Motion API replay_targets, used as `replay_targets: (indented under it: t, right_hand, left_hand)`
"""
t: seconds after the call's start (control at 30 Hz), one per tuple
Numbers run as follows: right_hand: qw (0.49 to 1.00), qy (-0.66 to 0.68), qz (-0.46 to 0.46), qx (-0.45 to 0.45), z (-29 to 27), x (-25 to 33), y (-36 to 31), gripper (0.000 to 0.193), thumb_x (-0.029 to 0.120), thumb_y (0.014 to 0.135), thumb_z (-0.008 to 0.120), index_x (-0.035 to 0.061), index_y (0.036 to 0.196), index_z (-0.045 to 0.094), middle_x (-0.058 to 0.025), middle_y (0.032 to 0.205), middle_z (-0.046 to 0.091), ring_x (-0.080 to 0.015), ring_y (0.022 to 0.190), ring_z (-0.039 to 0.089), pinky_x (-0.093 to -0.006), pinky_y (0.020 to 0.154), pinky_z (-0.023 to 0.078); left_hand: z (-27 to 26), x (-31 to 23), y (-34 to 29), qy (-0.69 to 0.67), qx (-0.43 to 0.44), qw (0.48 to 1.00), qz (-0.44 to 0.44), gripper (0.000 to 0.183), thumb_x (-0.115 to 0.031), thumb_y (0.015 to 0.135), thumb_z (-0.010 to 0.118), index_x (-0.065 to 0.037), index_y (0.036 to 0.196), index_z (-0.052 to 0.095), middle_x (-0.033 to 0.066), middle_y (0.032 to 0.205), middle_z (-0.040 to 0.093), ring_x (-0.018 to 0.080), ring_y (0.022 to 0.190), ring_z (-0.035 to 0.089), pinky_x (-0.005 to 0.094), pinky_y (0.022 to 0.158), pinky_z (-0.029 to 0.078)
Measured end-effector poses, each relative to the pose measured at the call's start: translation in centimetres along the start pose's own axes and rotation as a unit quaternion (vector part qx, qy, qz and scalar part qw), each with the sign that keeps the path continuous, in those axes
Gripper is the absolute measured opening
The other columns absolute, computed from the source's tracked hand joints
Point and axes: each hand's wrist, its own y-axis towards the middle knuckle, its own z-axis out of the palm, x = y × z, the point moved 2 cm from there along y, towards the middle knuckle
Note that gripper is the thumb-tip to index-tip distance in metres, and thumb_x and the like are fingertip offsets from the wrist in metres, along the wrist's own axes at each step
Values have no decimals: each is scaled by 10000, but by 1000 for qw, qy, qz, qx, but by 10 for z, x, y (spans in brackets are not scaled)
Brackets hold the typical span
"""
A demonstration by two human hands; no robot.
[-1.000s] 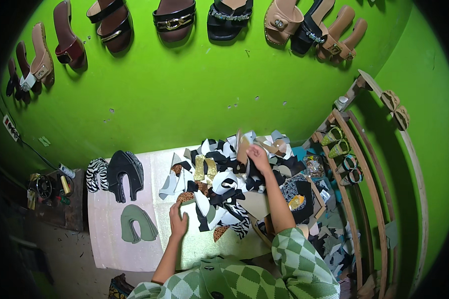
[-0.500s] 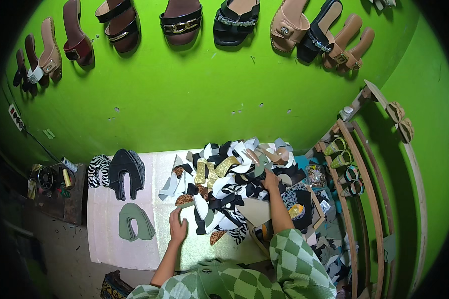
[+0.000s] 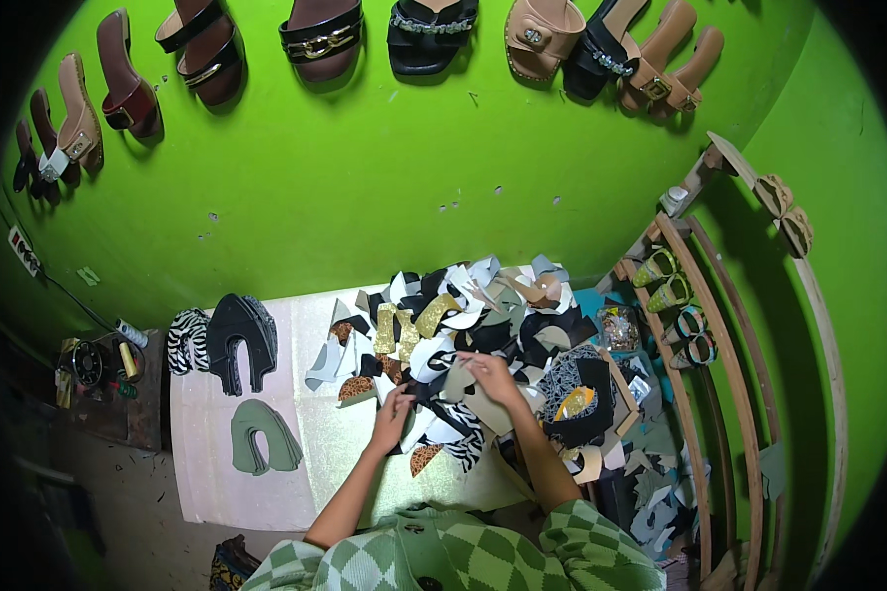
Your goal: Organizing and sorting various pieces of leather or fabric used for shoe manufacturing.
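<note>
A heap of leather-like scraps (image 3: 443,315) in white, black, gold, zebra and leopard patterns covers the right half of the table. My left hand (image 3: 392,419) is at the heap's near left side, its bent fingers closed on the edge of a black scrap (image 3: 424,390). Just right of it, my right hand (image 3: 493,379) pinches a grey-green scrap (image 3: 456,382) above the pile. Fingertips of both hands point toward each other, a short gap apart. On the left lie stacks of arch-shaped cut pieces: green (image 3: 278,440), black (image 3: 229,325) and zebra-striped (image 3: 187,340).
Beside the heap, at the right, are a clear tub (image 3: 619,328) and a patterned black bundle (image 3: 581,394). Wooden racks (image 3: 715,355) with sandals stand farther right. A small side table (image 3: 118,404) holds tools at the left. Sandals (image 3: 322,39) hang on the green wall.
My right hand has drawn back from the heap's far right toward its middle, bringing a grey-green scrap. My left hand has shifted right, onto the dark scraps. The view has tilted slightly.
</note>
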Motion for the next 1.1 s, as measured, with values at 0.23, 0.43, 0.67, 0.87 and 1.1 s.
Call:
replay_targets:
  t: [0.23,0.43,0.67,0.87,1.1]
  right_hand:
    - [978,203,25,49,28,21,-10,296,33,920,468,-43,1200,522,-95,1037,653,-133,937,612,-249,836,475]
    - [996,-16,15,-83,3,-24,11,425,10,779,603,25,1197,527,-133,1114,596,-184,923,608,-284,820,483]
    - [927,-247,-27,-282,-77,-45,71,490,41,727,639,71,1198,507,-158,1143,529,-311,1034,538,-367,895,441]
    - [868,-422,80,-247,-90,-73,116,486,111,701,698,120,1162,546,-136,1165,544,-312,1126,497,-482,909,392]
    - [871,-414,-12,-263,-53,-69,95,294,3,636,649,46,926,629,-142,897,592,-348,864,579,-438,749,448]
  left_hand:
    - [28,-45,17,-97,125,985,-67,405,-264,946,489,-75,1295,407,52,1109,551,105,1000,513,259,844,441]
    - [13,2,32,-65,79,994,22,210,-69,905,542,-29,1112,541,37,1034,612,100,927,563,226,822,437]
    - [-13,30,27,-81,-41,996,-20,223,-58,918,495,7,1129,529,93,1048,610,135,989,569,242,885,427]
    - [-15,35,43,-26,-35,999,-8,248,-143,943,484,-35,1166,507,66,1092,605,111,938,561,238,808,426]
    - [1,26,60,-54,-38,998,9,212,-102,949,464,-29,1144,506,57,1005,593,117,871,545,236,819,421]
